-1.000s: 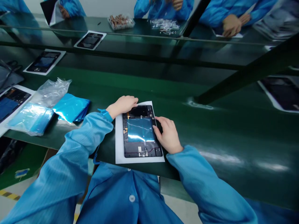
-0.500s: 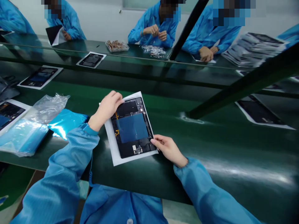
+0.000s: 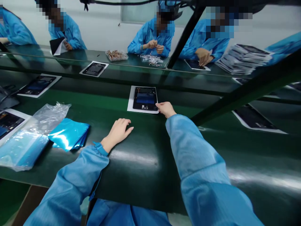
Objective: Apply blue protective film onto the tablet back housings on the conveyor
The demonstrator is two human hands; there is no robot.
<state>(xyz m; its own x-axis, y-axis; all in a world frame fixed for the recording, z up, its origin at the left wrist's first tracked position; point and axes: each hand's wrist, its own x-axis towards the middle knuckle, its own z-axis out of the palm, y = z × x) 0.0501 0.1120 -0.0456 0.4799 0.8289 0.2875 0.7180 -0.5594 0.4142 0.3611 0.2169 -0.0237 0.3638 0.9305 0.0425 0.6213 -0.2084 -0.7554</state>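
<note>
An opened black tablet (image 3: 145, 98) with a blue film on its middle lies on a white sheet (image 3: 130, 99), far out on the green conveyor belt (image 3: 211, 147). My right hand (image 3: 166, 109) reaches out to the sheet's near right corner, fingers curled and touching its edge. My left hand (image 3: 118, 130) rests flat on the belt nearer to me, fingers stretched out and holding nothing. A stack of shiny blue films (image 3: 68, 133) lies to the left of my left hand, beside a clear plastic bag (image 3: 33, 135).
More tablets on white sheets lie on the belts at left (image 3: 37, 84), at the back (image 3: 94, 68) and at right (image 3: 254, 119). Across the line sit several people in blue coats. A tray of small parts (image 3: 117, 55) and a tablet stack (image 3: 242, 59) stand there. A dark beam (image 3: 246, 89) slants across the right.
The tablet on its sheet has gone from just in front of me to far out on the belt, my right hand following it. My left hand let go and lies flat.
</note>
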